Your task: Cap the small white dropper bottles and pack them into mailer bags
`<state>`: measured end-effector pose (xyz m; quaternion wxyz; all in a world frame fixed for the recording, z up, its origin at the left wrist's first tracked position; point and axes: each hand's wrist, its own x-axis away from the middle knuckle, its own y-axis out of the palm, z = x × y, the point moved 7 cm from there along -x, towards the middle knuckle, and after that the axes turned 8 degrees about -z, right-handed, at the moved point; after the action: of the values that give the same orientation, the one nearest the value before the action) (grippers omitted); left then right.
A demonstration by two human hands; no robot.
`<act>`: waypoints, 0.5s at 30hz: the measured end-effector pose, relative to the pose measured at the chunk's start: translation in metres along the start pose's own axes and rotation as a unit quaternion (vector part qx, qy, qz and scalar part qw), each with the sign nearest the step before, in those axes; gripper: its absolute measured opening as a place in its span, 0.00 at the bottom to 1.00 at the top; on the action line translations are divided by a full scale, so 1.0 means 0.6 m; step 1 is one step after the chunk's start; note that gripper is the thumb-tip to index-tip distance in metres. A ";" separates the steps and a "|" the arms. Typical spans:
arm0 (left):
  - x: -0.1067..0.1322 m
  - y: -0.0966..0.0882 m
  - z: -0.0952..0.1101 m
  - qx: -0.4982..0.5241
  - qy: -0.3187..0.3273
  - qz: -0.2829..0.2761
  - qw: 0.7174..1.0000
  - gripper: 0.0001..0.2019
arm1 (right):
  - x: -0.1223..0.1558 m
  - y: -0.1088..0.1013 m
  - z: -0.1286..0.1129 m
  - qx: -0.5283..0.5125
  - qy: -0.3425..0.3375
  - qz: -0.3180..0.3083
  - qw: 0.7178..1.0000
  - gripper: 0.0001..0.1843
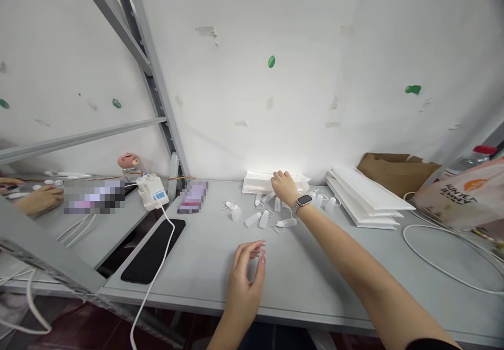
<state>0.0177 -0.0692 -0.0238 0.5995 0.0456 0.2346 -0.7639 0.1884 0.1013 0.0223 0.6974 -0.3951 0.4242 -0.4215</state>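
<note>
My right hand, with a watch on its wrist, reaches far across the grey table and rests fingers-down on a flat stack of white sheets by the wall. Its fingers are curled over the stack's top; whether they grip a sheet is unclear. Several small white plastic pieces lie scattered just in front of that hand. My left hand hovers low over the near middle of the table, fingers loosely apart and curved, holding nothing.
A slanted pile of white boards and a brown paper bag sit at the right, with a printed plastic bag and white cable. A black phone and white device lie left. Another person's hand rests far left.
</note>
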 end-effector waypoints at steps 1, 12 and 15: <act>0.000 0.000 0.000 0.006 -0.003 -0.002 1.000 0.12 | -0.001 -0.002 0.003 0.001 0.004 0.004 1.000 0.15; -0.001 -0.012 -0.006 0.137 -0.011 0.037 0.990 0.28 | 0.114 -0.171 -0.051 -0.097 -0.035 0.297 0.949 0.20; -0.005 -0.041 0.017 0.326 0.006 0.016 0.945 0.50 | 0.196 -0.210 -0.126 -0.090 -0.159 0.298 0.937 0.21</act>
<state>-0.0023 -0.0663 -0.0062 0.5626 0.2470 -0.0239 -0.7886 0.1202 -0.0637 0.0817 0.8108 -0.3731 0.4426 -0.0863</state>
